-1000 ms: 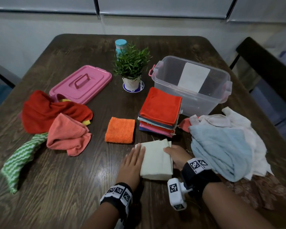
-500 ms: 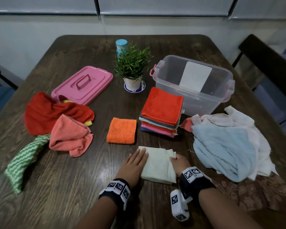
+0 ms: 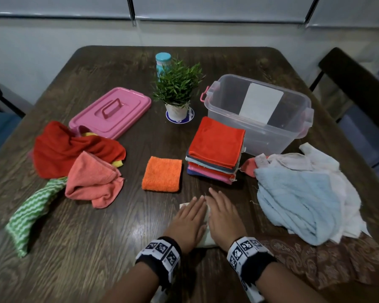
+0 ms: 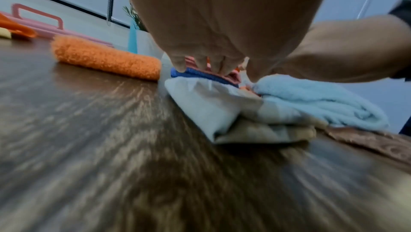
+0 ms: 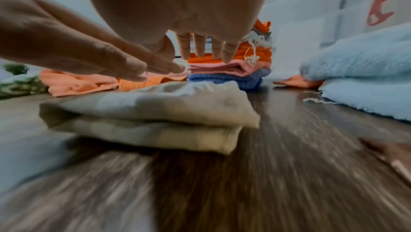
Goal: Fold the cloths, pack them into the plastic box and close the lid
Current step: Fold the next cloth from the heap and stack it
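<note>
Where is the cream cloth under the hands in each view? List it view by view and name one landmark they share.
Head: the cream cloth lies at bottom centre, mostly covered by the left hand and right hand.
Left wrist: right of centre, folded, below the fingers.
Right wrist: centre left, a folded stack on the table.
Shared landmark: the light blue towel, right of the cloth in every view.

Your folded cream cloth [image 5: 142, 112] lies flat on the table, near your edge. A neat stack of folded cloths [image 3: 214, 149] with a red one on top sits just in front of the clear plastic box [image 3: 258, 114], which is open. The pink lid [image 3: 112, 112] lies flat, well apart on the left.
</note>
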A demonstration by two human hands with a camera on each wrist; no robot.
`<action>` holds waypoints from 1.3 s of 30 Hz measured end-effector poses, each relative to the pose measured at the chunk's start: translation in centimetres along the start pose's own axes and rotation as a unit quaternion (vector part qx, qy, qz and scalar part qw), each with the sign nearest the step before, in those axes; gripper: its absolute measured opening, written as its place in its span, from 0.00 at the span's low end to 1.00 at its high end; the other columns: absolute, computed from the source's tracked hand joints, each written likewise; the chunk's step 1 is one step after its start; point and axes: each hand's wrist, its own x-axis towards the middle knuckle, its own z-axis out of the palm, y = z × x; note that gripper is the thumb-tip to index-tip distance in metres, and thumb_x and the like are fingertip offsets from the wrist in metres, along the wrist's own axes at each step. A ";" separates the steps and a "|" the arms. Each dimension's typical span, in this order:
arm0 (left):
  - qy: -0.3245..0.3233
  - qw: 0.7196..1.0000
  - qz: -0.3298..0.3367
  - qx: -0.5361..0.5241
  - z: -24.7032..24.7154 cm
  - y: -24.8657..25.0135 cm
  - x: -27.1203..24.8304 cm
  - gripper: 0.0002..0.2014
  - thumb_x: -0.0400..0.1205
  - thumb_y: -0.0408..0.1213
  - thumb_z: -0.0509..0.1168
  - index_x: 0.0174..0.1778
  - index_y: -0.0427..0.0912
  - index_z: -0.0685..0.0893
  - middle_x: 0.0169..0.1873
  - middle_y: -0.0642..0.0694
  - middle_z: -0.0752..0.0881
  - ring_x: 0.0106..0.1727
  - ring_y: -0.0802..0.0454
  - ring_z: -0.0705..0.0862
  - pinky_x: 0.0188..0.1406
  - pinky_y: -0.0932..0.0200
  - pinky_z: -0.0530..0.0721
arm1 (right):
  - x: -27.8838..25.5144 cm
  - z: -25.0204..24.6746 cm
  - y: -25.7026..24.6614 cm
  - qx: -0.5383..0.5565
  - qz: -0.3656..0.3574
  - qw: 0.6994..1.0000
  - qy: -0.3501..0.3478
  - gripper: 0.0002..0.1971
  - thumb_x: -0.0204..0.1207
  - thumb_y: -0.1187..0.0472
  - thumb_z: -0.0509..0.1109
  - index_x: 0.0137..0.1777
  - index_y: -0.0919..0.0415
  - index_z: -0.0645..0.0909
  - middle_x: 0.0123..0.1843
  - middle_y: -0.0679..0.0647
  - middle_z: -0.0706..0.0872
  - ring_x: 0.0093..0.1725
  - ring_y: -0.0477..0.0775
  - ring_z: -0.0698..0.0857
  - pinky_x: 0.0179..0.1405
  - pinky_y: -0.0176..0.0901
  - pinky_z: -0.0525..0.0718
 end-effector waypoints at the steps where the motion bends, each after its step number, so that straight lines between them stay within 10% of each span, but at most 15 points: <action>1: -0.028 0.999 -0.012 0.013 0.8 -0.1 0.1 0.40 0.77 0.59 0.31 0.84 0.41 0.43 0.80 0.50 0.34 0.81 0.49 0.32 0.83 0.44 0.45 | -0.1 0.5 -0.1 -0.016 -0.010 0.999 -0.029 0.26 0.74 0.55 0.55 0.69 0.58 0.81 0.75 0.54 0.78 0.72 0.57 0.79 0.67 0.52 0.81; 8: -0.076 0.993 -0.058 0.067 2.9 -2.0 -0.4 0.47 0.71 0.74 0.29 0.76 0.46 0.22 0.79 0.50 0.25 0.79 0.50 0.23 0.79 0.40 0.29 | -1.7 3.9 3.0 -0.111 -0.066 0.984 -0.125 0.35 0.83 0.35 0.42 0.82 0.55 0.62 0.83 0.51 0.66 0.80 0.58 0.62 0.78 0.51 0.67; 13: -0.133 0.985 -0.111 0.017 2.3 -4.5 -1.5 0.63 0.64 0.86 0.40 0.84 0.39 0.45 0.81 0.41 0.63 0.80 0.41 0.57 0.75 0.38 0.44 | -2.2 3.4 4.5 -0.127 -0.025 0.974 -0.185 0.43 0.76 0.24 0.46 0.84 0.52 0.57 0.84 0.56 0.61 0.82 0.65 0.56 0.77 0.60 0.45; 18: -0.137 0.980 -0.137 -0.035 2.5 -5.5 -1.6 0.66 0.60 0.88 0.42 0.84 0.39 0.46 0.79 0.41 0.67 0.79 0.43 0.60 0.73 0.37 0.49 | -2.2 3.5 4.8 -0.103 -0.002 0.970 -0.222 0.46 0.75 0.23 0.47 0.83 0.55 0.62 0.85 0.60 0.59 0.81 0.66 0.57 0.77 0.57 0.44; 23: -0.075 0.994 -0.069 0.039 2.3 -5.0 -2.2 0.67 0.58 0.87 0.50 0.73 0.52 0.16 0.80 0.49 0.28 0.80 0.50 0.26 0.77 0.42 0.25 | -1.8 2.5 4.0 -0.075 0.006 0.990 -0.119 0.47 0.73 0.23 0.49 0.85 0.46 0.39 0.84 0.56 0.28 0.83 0.66 0.48 0.78 0.58 0.40; 27: 0.021 0.985 -0.150 -0.086 0.6 -4.3 -2.6 0.67 0.54 0.88 0.43 0.85 0.47 0.49 0.83 0.52 0.51 0.83 0.50 0.50 0.81 0.50 0.52 | -1.1 0.2 3.5 0.026 0.158 0.985 -0.064 0.41 0.76 0.32 0.59 0.83 0.53 0.54 0.79 0.58 0.58 0.75 0.59 0.66 0.70 0.51 0.70; 30: 0.072 0.954 -0.246 -0.155 0.3 -4.3 -2.4 0.41 0.63 0.80 0.54 0.62 0.54 0.77 0.58 0.54 0.78 0.64 0.51 0.73 0.62 0.56 0.72 | -0.7 0.0 3.9 0.124 0.256 0.954 -0.098 0.36 0.76 0.37 0.66 0.75 0.59 0.62 0.71 0.59 0.76 0.67 0.61 0.79 0.63 0.51 0.78; 33: 0.028 0.926 -0.294 -0.237 0.8 -3.9 -2.0 0.22 0.69 0.67 0.70 0.41 0.52 0.77 0.42 0.56 0.82 0.45 0.55 0.81 0.45 0.57 0.77 | -0.4 0.2 3.7 0.133 0.279 0.938 -0.159 0.36 0.73 0.41 0.72 0.72 0.61 0.63 0.67 0.59 0.81 0.63 0.61 0.83 0.60 0.49 0.81; 39: 0.016 0.878 -0.270 -0.395 0.6 -3.5 -2.2 0.14 0.75 0.42 0.75 0.40 0.46 0.74 0.41 0.48 0.84 0.42 0.53 0.83 0.47 0.54 0.82 | 0.1 0.2 2.7 0.153 0.243 0.939 -0.187 0.26 0.73 0.48 0.72 0.68 0.60 0.78 0.66 0.57 0.82 0.64 0.56 0.82 0.58 0.39 0.78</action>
